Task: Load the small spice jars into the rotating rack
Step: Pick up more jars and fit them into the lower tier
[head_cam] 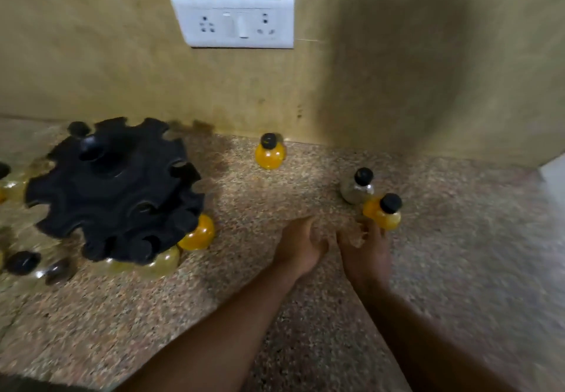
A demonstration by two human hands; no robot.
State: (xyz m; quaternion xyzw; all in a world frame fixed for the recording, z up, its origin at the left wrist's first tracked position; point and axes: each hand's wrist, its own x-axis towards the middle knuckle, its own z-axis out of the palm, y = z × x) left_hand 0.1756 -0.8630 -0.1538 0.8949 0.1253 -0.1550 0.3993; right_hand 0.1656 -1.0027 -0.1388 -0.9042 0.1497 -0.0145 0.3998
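Note:
The black rotating rack [113,189] stands at the left on the speckled counter [275,300]. Several jars hang in its rim slots, among them a yellow one [198,234] and a pale one [162,261]. Three loose black-capped jars stand to the right: a yellow jar [270,153] by the wall, a greyish jar [357,186], and a yellow jar [382,212] in front of it. My right hand [365,251] is blurred, its fingertips just below that front yellow jar. Beside it, my left hand [301,247] lies loosely curled on the counter and holds nothing.
More dark-capped jars [23,263] sit blurred at the far left around the rack. The tan wall behind carries a white socket plate [234,21]. A white object [553,174] shows at the right edge.

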